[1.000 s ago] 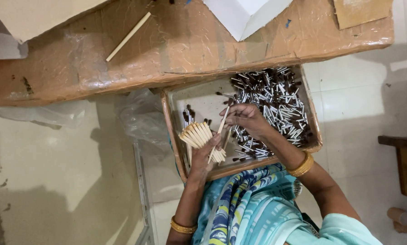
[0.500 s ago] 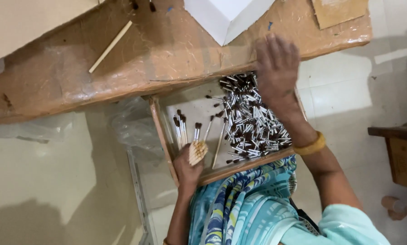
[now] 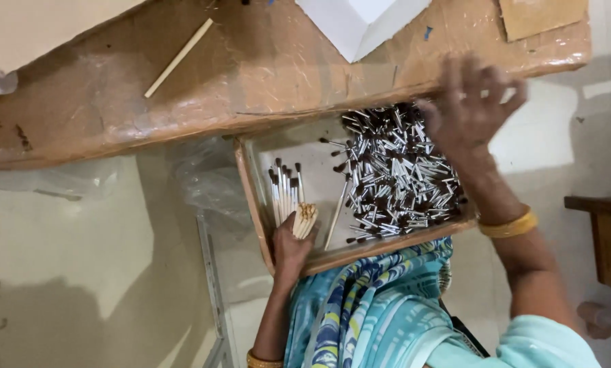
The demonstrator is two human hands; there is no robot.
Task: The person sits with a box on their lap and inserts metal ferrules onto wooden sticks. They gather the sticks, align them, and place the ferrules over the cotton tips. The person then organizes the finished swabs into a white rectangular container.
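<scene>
Left grip (image 3: 290, 247) clenched on pale stick bundle (image 3: 304, 219), right grip (image 3: 470, 108) released, fingers splayed, blurred, over dark-tipped sticks (image 3: 394, 178) in wooden tray (image 3: 249, 182)

One view only: head cam, looking steeply down over the person's lap, fairly close. Frame's rotated, so the wooden table (image 3: 182, 102) runs across the top w/ a tilt, the tray (image 3: 254, 197) sits mid-frame, floor at left. No 2nd view to overlap.

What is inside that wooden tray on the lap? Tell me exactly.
The wooden tray holds a heap of dark-tipped white sticks, a small row of them, and the left hand gripping a bundle. The tray floor beneath the heap is hidden.
</scene>
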